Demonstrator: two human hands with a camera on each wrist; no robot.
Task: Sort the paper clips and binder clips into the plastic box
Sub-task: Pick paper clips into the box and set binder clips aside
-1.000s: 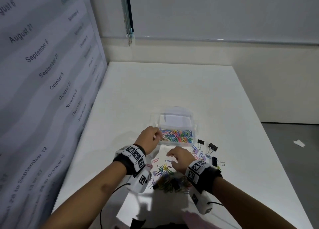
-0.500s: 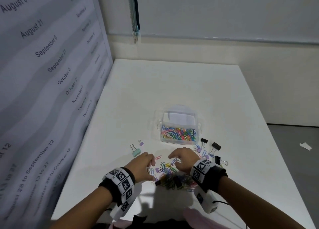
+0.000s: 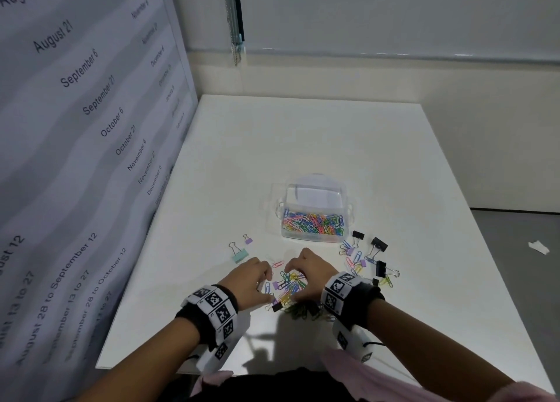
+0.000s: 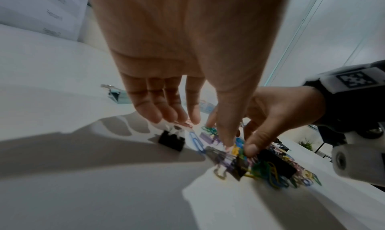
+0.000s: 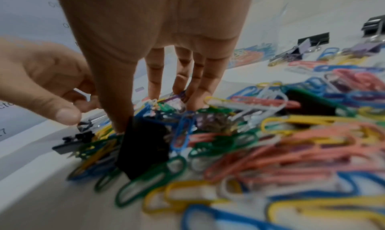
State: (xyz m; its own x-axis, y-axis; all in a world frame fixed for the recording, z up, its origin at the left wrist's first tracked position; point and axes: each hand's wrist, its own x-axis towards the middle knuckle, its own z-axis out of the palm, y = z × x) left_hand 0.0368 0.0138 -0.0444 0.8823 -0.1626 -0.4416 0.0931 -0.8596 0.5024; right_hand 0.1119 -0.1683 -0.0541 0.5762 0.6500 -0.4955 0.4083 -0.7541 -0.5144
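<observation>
right hand (image 3: 312,272): fingers curled down into the near pile, thumb and fingertips (image 5: 193,102) dug in among the clips, pretty much pinching a bunch. Which ones exactly is too blurry to call.

left hand (image 3: 251,280): fingers hang loose and a bit apart just left of the pile, tips touching the table by a black binder clip (image 4: 171,140). Holding nothing, as far as the pictures show.

pile of paper clips (image 3: 291,286): sits right between the two hands at the near edge, binder clips mixed in.

plastic box (image 3: 315,238): straight ahead, on the far side of the pile, lid open, near half already full of paper clips.

key relation: the box lies directly beyond the right hand, so that's likely the hand to carry the next load forward.

strays: mint binder clip (image 3: 239,254) off to the left, black binder clips (image 3: 378,245) to the right of the box.
</observation>
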